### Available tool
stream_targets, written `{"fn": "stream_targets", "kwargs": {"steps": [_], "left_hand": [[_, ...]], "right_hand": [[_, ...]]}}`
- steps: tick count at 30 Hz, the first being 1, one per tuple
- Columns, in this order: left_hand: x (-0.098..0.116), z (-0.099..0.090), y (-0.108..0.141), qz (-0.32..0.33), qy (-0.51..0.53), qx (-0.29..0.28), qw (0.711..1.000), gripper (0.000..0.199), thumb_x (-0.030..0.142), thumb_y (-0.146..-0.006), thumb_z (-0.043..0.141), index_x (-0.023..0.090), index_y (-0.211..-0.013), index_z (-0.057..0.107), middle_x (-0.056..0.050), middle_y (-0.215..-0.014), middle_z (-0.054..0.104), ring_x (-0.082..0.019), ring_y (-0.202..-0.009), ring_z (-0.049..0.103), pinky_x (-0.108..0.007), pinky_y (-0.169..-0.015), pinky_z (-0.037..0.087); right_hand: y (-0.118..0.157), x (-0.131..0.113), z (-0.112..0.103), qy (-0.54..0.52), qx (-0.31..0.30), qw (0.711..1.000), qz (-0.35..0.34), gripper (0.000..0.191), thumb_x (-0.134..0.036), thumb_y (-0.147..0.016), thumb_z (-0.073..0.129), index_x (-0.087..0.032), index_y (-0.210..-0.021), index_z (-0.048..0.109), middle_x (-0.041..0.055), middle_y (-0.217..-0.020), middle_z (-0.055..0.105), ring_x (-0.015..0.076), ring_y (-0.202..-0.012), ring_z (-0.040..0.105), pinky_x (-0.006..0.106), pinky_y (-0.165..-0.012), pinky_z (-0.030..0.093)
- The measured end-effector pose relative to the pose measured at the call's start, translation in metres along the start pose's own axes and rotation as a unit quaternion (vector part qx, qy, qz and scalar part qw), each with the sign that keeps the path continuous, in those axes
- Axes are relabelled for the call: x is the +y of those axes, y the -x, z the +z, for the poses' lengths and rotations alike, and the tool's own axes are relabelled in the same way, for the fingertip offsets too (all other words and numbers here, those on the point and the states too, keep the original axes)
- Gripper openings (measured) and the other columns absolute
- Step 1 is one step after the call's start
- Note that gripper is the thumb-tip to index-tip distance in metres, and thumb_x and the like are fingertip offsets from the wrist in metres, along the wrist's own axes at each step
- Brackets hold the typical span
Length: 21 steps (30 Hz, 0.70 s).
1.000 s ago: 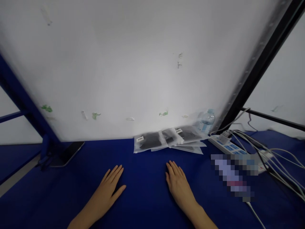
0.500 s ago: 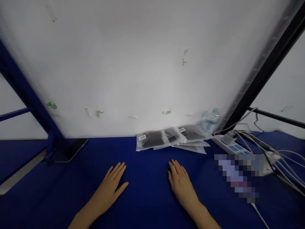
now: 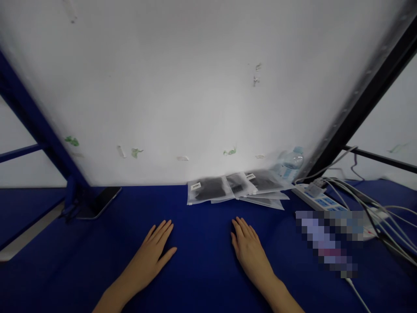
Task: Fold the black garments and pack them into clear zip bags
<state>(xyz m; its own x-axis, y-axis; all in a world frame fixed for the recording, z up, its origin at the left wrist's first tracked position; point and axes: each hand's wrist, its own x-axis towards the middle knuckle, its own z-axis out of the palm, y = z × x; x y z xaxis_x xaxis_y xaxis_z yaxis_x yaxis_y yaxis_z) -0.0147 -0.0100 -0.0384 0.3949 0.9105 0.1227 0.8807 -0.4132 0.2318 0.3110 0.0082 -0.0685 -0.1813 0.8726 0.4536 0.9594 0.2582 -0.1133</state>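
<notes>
My left hand [image 3: 152, 254] lies flat, palm down, on the blue tabletop [image 3: 202, 243], thumb spread away from the fingers. Right of it, my right hand [image 3: 249, 248] rests the same way, fingers stretched out with only small gaps between them. Neither hand holds anything. Beyond my right hand, against the wall, several frosted zip bags [image 3: 211, 189] overlap in a loose pile. Dark contents show through them, and white barcode labels sit on two.
A clear plastic bottle [image 3: 292, 163] stands behind the bags. At right are a power strip [image 3: 321, 199] with tangled cables and a pixelated device [image 3: 322, 239] on a white cable. A dark phone [image 3: 103, 201] lies far left. A white wall [image 3: 182, 95] closes the back.
The camera view has shifted very slightly. Both hands stay in place on the table, and no object has been moved.
</notes>
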Motion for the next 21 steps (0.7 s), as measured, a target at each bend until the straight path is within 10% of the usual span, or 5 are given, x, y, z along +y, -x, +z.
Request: {"fn": "stream_targets", "kwargs": {"steps": [21], "left_hand": [[0.0003,0.0012,0.0014,0.006,0.002,0.014,1.0,0.06,0.048,-0.098,0.037,0.028,-0.151,0.018,-0.004,-0.155,0.03,-0.024,-0.142,0.026,-0.049,-0.116,0.024]], "right_hand": [[-0.0021,-0.0029,-0.0059,0.013,-0.04,0.999,0.009,0.047,-0.03,-0.098,0.03,-0.006,-0.13,0.054,0.019,-0.137,0.052,0.0288,-0.13,0.047,0.047,-0.106,0.04]]}}
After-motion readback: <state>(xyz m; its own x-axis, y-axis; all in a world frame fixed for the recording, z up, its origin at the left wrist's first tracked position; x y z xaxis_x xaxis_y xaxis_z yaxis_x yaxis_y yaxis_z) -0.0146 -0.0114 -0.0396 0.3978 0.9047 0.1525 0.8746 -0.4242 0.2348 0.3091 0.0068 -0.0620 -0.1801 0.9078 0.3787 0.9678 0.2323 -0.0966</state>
